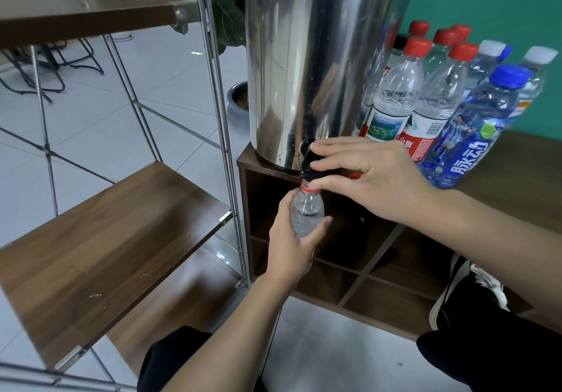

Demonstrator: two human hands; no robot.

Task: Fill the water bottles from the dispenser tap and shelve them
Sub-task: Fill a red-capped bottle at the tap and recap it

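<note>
Left hand [289, 239] has its grip closed round a small clear plastic bottle [307, 209], held upright with its uncapped, red-ringed neck directly beneath the black tap [307, 160] of the tall stainless-steel dispenser [310, 57]. Right hand [371, 175] rests on the tap, fingers curled over its handle. The dispenser stands on a dark wooden bench [523, 179], beside a cluster of capped bottles [441, 99]. A wood-and-metal shelf rack [121, 239] stands left.
</note>
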